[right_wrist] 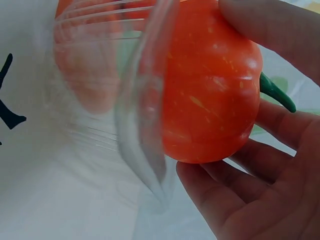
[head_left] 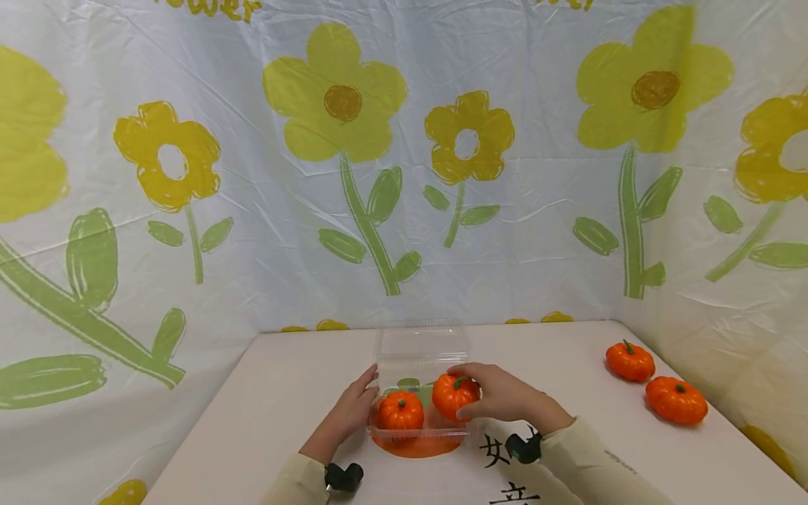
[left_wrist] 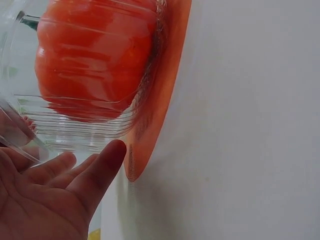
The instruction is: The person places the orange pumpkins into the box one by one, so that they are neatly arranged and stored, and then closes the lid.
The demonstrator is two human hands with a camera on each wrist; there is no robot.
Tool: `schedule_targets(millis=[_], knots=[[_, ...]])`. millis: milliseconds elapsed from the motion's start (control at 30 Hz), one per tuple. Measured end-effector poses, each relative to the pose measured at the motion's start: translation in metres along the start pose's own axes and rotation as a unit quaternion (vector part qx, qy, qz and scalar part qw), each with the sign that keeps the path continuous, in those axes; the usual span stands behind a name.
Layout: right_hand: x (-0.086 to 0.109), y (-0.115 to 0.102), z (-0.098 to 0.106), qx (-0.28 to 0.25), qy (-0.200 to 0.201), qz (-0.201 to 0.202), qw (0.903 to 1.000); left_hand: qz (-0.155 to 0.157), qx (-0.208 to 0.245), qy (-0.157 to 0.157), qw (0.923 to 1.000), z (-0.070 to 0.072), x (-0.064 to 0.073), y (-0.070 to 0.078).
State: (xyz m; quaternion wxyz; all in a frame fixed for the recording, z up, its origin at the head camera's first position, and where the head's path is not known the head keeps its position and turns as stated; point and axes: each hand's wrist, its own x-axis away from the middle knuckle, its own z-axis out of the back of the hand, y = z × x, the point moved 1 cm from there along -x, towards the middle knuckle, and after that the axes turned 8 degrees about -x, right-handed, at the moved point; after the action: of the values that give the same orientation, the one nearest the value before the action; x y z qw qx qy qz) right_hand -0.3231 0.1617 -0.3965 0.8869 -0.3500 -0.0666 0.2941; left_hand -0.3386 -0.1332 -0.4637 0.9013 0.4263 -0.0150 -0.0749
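"How are the edges lying?"

"The box (head_left: 416, 433) is standing mid-tabletop (head_left: 278, 414), well apart from the left and right edges. The far pumpkin (head_left: 630, 362) and near pumpkin (head_left: 676, 400) are lying side by side close to the right edge, by the cloth (head_left: 726, 315)."

"What is the box holding?"

"The left pumpkin (head_left: 401, 411) is sitting inside, and the lid (head_left: 421, 344) is standing raised behind. The right hand (head_left: 499, 393) is grasping the right pumpkin (head_left: 451, 397) at the box's right side; whether that one is touching the bottom, I cannot tell."

"And the left hand (head_left: 353, 405)?"

"It is resting by the box's left side, fingers loosely extended."

"Are the wrist views adding anything?"

"The right one is showing thumb and fingers pressing the right pumpkin from opposite sides, its green stem (right_wrist: 276, 92) curving out. The left one is showing the thumb pointing at the box's lower corner."
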Motion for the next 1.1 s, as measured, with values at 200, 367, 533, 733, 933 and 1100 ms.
schedule_targets(millis=[200, 367, 533, 733, 933, 1100], knots=[[-0.003, 0.004, -0.006, 0.014, -0.001, 0.000, 0.9999, 0.001, -0.002, 0.003, 1.0000, 0.000, -0.001, 0.000], [-0.004, 0.006, -0.009, 0.023, -0.003, 0.001, 0.9997, -0.007, -0.001, 0.003, 1.0000, 0.000, -0.002, -0.002], [-0.006, 0.008, -0.011, 0.040, -0.009, -0.001, 0.9992, -0.019, 0.002, 0.004, 0.9998, -0.001, -0.003, -0.004], [-0.007, 0.006, -0.014, 0.050, -0.021, -0.001, 0.9985, -0.023, 0.001, 0.006, 0.9997, -0.001, -0.004, -0.006], [-0.008, 0.003, -0.017, 0.056, -0.030, -0.009, 0.9979, -0.026, -0.001, 0.007, 0.9996, -0.002, -0.004, -0.006], [-0.009, 0.002, -0.017, 0.065, -0.031, -0.010, 0.9974, -0.029, -0.004, 0.007, 0.9996, -0.002, -0.005, -0.007]])
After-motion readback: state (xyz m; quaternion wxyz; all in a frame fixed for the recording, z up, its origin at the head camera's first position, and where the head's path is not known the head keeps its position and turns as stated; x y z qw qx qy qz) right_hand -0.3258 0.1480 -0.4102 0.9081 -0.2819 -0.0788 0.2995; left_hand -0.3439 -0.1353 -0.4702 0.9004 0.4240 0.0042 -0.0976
